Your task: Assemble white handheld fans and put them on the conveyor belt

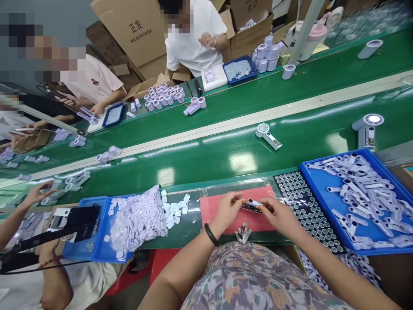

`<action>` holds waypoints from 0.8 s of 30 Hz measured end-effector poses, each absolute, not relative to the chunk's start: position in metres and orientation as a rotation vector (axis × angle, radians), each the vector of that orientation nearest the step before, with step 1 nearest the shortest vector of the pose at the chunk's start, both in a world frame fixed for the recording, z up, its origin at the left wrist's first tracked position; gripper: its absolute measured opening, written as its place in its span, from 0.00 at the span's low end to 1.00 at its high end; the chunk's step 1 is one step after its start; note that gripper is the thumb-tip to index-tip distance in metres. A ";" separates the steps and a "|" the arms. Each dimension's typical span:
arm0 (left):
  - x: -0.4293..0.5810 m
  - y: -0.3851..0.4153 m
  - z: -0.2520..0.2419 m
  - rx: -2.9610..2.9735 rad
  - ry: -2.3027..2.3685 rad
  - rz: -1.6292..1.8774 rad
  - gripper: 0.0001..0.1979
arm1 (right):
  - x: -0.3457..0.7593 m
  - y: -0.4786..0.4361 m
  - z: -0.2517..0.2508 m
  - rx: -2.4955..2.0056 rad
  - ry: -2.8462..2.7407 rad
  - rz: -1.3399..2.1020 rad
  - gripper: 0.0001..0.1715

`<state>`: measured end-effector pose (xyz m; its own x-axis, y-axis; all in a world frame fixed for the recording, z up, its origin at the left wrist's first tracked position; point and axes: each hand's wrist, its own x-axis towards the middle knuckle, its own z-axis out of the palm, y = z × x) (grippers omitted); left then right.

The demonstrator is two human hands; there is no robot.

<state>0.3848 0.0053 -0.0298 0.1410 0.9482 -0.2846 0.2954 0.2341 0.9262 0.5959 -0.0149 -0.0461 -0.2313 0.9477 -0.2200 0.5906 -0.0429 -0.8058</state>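
Observation:
Over a red mat, my left hand and my right hand pinch the two ends of a small elongated white plastic cover. A dark round spot shows on its upper face, and dark and orange patches lie along its near side. The fingertips of both hands are closed and hide the cover's ends. Just below it, a crumpled silvery wrapper lies at the mat's near edge. Right of my right hand is a black sheet of round stickers.
At right stands a blue tray of similar white covers. A blue tray with a bag of white square pieces is at left. Handheld fans lie on the green conveyor. A neighbour's hand is far left; people sit opposite.

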 end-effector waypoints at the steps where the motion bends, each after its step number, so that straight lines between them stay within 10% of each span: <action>1: 0.380 0.004 -0.032 1.479 1.432 0.699 0.12 | 0.596 -0.017 -0.051 -1.631 -1.907 1.122 0.16; 19: 0.378 0.052 -0.092 2.150 1.180 0.453 0.11 | 0.571 0.023 -0.093 -1.864 -1.714 1.023 0.03; 24: 0.377 0.034 -0.087 2.087 1.325 0.326 0.10 | 0.580 0.016 -0.088 -1.752 -1.867 1.189 0.14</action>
